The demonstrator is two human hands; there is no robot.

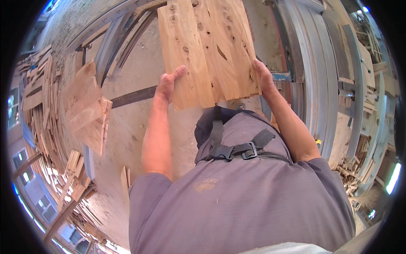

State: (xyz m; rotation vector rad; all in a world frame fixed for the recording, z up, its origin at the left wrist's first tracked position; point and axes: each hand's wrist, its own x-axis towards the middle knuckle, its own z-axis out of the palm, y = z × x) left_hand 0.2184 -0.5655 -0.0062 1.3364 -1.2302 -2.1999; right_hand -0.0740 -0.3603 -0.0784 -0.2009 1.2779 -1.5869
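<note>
We hold a knotty wooden panel (207,55) out in front of our waist, our left grip (167,86) and right grip (265,79) pinching its side edges; we seem to be mid-handling, and moving it calls for even, two-handed support. Beneath is dusty floor (124,144), with stacked timber (47,101) left and grey metal rails (315,59) right.

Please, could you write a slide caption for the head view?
Left hand and right hand grip opposite edges of a knotty wooden panel.
</note>
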